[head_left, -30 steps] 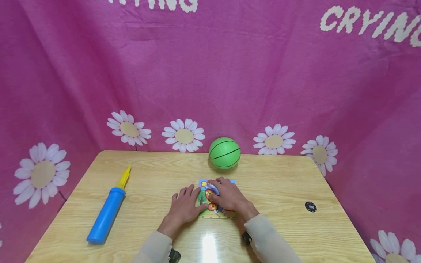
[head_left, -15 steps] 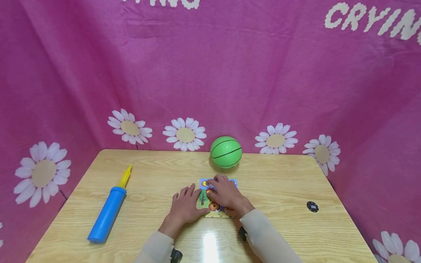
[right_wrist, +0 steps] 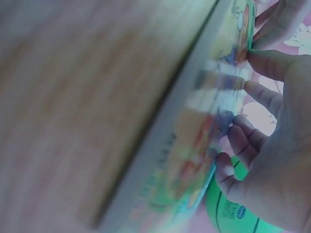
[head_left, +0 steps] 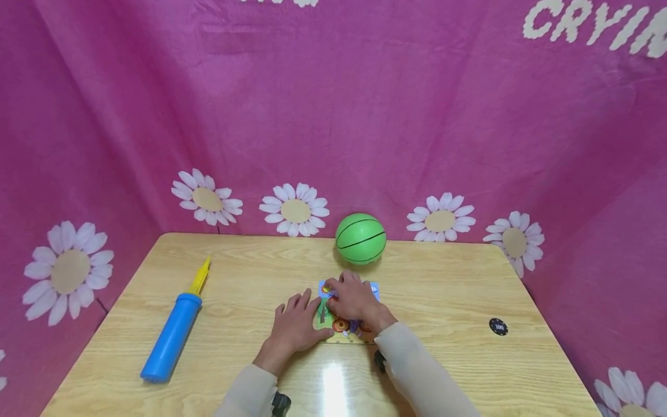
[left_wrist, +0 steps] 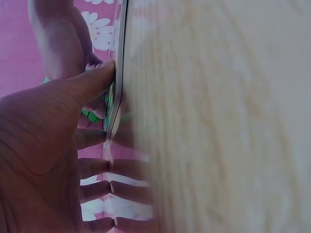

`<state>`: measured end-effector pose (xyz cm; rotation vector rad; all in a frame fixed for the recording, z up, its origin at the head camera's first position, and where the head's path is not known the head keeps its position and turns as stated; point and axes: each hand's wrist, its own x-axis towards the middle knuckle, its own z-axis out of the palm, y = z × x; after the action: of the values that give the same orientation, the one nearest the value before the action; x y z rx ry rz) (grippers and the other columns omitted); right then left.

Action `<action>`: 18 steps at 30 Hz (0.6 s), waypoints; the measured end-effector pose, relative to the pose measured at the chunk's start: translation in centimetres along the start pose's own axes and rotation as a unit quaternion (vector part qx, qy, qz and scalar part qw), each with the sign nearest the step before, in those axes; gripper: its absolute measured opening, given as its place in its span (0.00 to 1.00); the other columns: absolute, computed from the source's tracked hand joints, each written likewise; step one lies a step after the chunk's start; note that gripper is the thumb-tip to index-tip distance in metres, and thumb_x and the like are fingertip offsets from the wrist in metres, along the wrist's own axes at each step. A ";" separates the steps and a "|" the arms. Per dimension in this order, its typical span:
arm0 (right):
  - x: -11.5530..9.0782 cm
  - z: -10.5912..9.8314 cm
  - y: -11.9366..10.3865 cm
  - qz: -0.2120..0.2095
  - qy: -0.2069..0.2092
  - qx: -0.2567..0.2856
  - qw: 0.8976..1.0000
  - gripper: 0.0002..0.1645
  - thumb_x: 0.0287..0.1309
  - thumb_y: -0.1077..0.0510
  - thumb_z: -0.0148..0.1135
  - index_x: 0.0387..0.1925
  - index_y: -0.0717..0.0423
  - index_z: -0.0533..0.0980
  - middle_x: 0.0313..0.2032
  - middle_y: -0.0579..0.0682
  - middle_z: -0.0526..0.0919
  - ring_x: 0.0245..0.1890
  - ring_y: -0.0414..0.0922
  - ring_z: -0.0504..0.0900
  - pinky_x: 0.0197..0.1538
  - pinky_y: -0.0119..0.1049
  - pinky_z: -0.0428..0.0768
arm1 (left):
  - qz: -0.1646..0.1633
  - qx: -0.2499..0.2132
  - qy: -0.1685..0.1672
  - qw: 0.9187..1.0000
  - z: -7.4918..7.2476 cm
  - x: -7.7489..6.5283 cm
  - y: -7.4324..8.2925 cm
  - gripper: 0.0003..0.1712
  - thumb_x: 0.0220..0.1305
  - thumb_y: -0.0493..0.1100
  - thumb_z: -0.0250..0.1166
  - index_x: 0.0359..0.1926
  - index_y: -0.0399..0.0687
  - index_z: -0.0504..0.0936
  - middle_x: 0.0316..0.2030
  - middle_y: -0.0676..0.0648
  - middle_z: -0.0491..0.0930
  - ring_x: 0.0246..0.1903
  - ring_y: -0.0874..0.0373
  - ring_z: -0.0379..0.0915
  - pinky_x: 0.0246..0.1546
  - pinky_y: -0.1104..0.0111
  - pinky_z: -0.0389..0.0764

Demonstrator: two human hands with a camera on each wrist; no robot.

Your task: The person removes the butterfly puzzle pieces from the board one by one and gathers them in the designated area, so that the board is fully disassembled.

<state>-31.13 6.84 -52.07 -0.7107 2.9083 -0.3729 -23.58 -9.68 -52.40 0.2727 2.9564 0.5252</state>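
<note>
Fingers of the left hand (head_left: 294,327) lie spread, thumb at the near-left edge of the picture board (head_left: 340,326), flat on the table (head_left: 245,266); those of the right hand (head_left: 356,296), loosely bent, touch its top, having shifted slightly leftward within the last second, so the work seems centred on its far-left part. Counted left to right: one blue pump (head_left: 173,337), one board, one green ball (head_left: 361,238), one black chip (head_left: 498,326).

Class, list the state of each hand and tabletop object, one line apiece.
Picture board: flat on the table, partly covered
Left hand: fingers spread, thumb on the board
Right hand: fingertips on the board
Green ball: resting near the far edge
Blue pump: lying down, yellow nozzle pointing away
Black chip: lying flat
</note>
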 end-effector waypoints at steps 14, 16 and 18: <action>1.0 -1.6 -0.5 0.022 -0.072 0.007 0.997 0.24 0.59 0.48 0.63 0.57 0.34 0.72 0.45 0.50 0.68 0.46 0.47 0.68 0.46 0.53 0.73 | 0.002 0.000 0.001 1.000 -0.2 -0.1 0.0 0.47 0.54 0.68 0.65 0.69 0.50 0.66 0.72 0.40 0.59 0.70 0.41 0.55 0.64 0.37 0.58; 1.0 -1.6 -0.5 0.020 -0.072 0.011 0.997 0.24 0.58 0.48 0.64 0.57 0.34 0.73 0.45 0.50 0.68 0.46 0.47 0.68 0.46 0.52 0.74 | 0.001 -0.002 0.002 1.000 -0.3 0.0 0.1 0.47 0.54 0.68 0.65 0.69 0.50 0.67 0.72 0.40 0.59 0.70 0.41 0.55 0.63 0.37 0.58; 1.1 -1.6 -0.4 0.021 -0.072 0.020 0.997 0.24 0.58 0.49 0.65 0.56 0.34 0.73 0.45 0.50 0.68 0.46 0.47 0.68 0.47 0.54 0.74 | -0.003 -0.005 -0.001 1.000 -0.4 0.0 0.2 0.47 0.54 0.68 0.65 0.69 0.50 0.67 0.72 0.40 0.58 0.70 0.41 0.55 0.64 0.37 0.58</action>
<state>-32.20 6.34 -50.50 -0.6419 2.7671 -0.3589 -23.58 -9.61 -51.96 0.2639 2.9506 0.5384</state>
